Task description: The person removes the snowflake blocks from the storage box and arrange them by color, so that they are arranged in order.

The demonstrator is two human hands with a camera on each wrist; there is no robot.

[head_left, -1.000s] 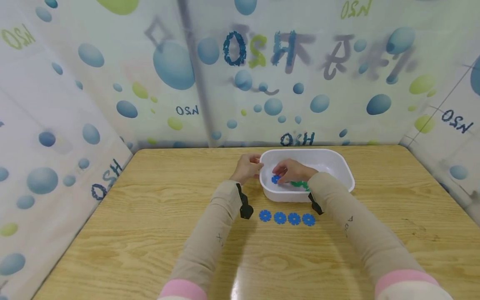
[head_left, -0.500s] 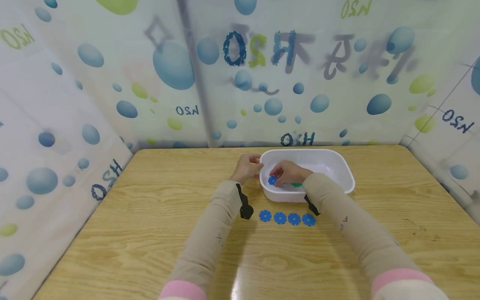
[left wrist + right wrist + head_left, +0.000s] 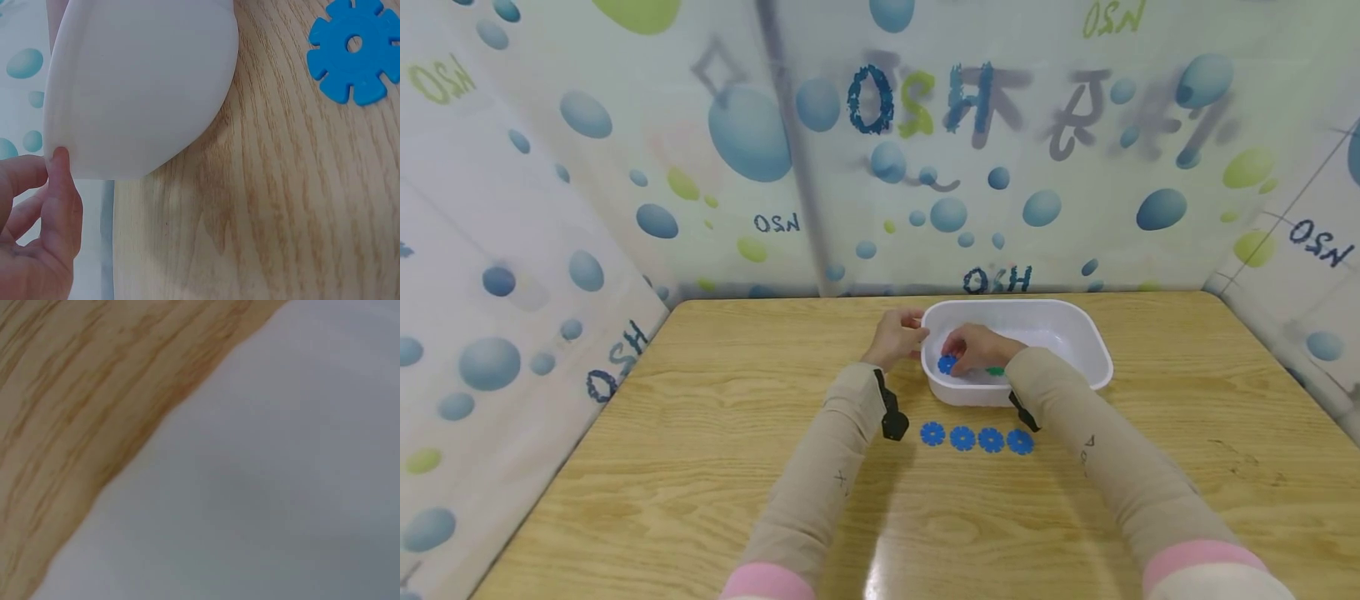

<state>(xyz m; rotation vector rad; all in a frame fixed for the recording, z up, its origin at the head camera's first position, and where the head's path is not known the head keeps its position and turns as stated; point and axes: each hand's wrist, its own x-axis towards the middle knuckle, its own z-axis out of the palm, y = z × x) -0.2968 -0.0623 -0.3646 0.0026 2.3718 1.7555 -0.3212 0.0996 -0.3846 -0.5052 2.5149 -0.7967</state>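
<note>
The fingers of the right hand [image 3: 983,347] are bent inside the white tub [image 3: 972,397], thumb and forefinger pinching a notched blue disc [image 3: 947,364] at its edges, toward the tub's left end. The fingers of the left hand [image 3: 895,337] pinch the tub's left rim, thumb against the outer wall. Below the right hand, partly covered by it, a green piece [image 3: 996,371] lies in the tub. On the near side of the tub, four flat blue discs [image 3: 962,438] lie in a left-to-right row on the wooden bench [image 3: 1000,525], close together. Black wrist mounts [image 3: 892,417] sit at the cuffs of beige sleeves [image 3: 808,475] with pink bands [image 3: 767,581]. Along the bench's far edge hangs a pale sheet [image 3: 850,200] printed with blue and green bubbles.
</note>
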